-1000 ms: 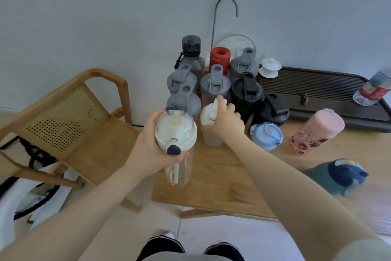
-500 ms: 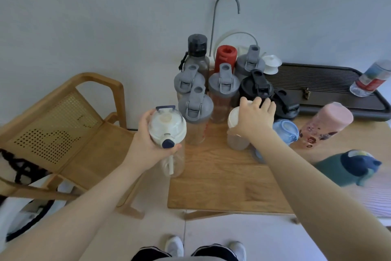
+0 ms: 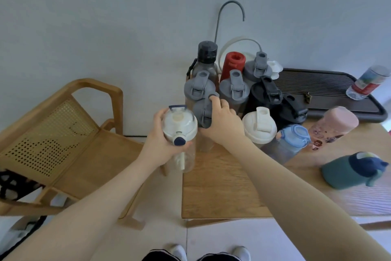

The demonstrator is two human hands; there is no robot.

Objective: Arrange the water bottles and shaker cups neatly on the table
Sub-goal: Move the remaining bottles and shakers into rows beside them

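My left hand (image 3: 160, 144) grips a clear bottle with a white lid and blue button (image 3: 179, 127), held at the table's left edge. My right hand (image 3: 222, 122) is closed over the lid of a grey-lidded shaker cup (image 3: 203, 112) at the front of a cluster of grey and black shakers. A white-lidded shaker (image 3: 259, 128) stands just to the right, untouched. A blue-lidded bottle (image 3: 293, 138), a pink bottle (image 3: 336, 125) and a dark green bottle (image 3: 355, 170) lie further right on the wooden table (image 3: 222, 186).
A dark slatted tea tray (image 3: 317, 91) runs along the back right with a clear plastic bottle (image 3: 368, 82) lying on it. A wooden rattan chair (image 3: 63, 133) stands close to the table's left. A curved metal faucet (image 3: 230, 6) rises behind the cluster.
My right hand let go of the white-lidded shaker, now standing on the table, and moved left onto the grey-lidded shaker. The left hand still holds its bottle.
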